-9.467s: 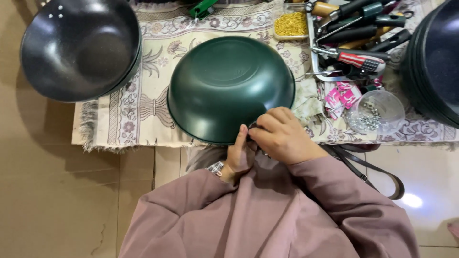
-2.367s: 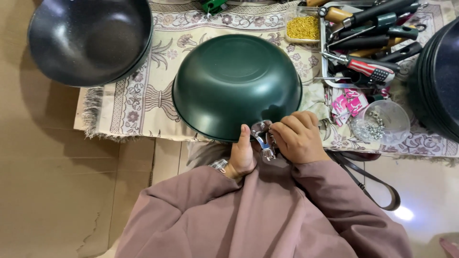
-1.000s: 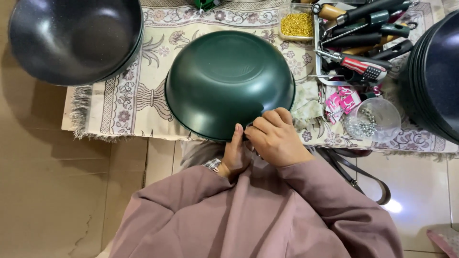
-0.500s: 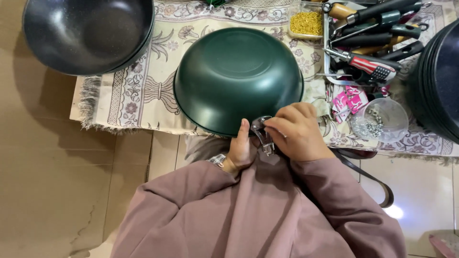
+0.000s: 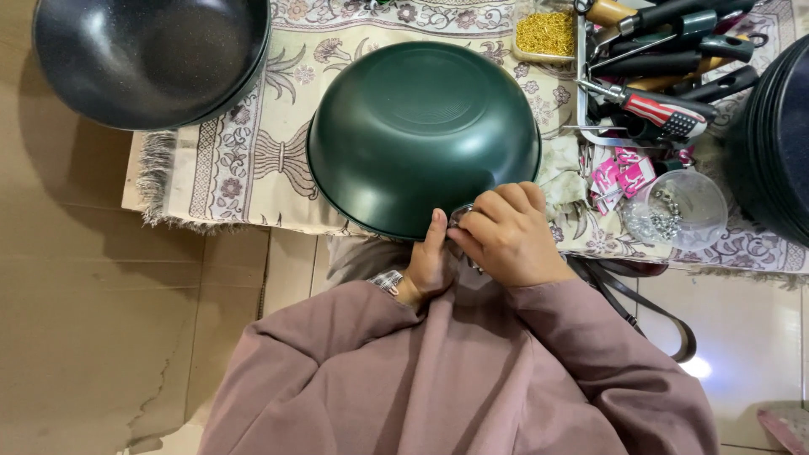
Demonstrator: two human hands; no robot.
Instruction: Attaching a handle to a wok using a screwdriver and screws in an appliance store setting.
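A dark green pan (image 5: 421,126) lies upside down on a patterned cloth (image 5: 253,160), its near rim over my lap. My left hand (image 5: 428,268) is under that rim, thumb pointing up against the edge. My right hand (image 5: 506,236) curls over a small metal bracket (image 5: 462,212) at the rim and covers most of it. Both hands grip the same spot; what else lies beneath the fingers is hidden. My mauve sleeves fill the lower frame.
A dark speckled pan (image 5: 147,55) sits at the upper left. A stack of dark pans (image 5: 779,135) is at the right edge. A tray of screwdrivers and tools (image 5: 666,59), a box of gold screws (image 5: 546,32), pink packets (image 5: 619,173) and a clear cup of screws (image 5: 674,211) lie right.
My hands have stayed at the pan's near rim. The right hand has closed further over the metal bracket, hiding more of it than half a second ago. The camera shifted slightly.
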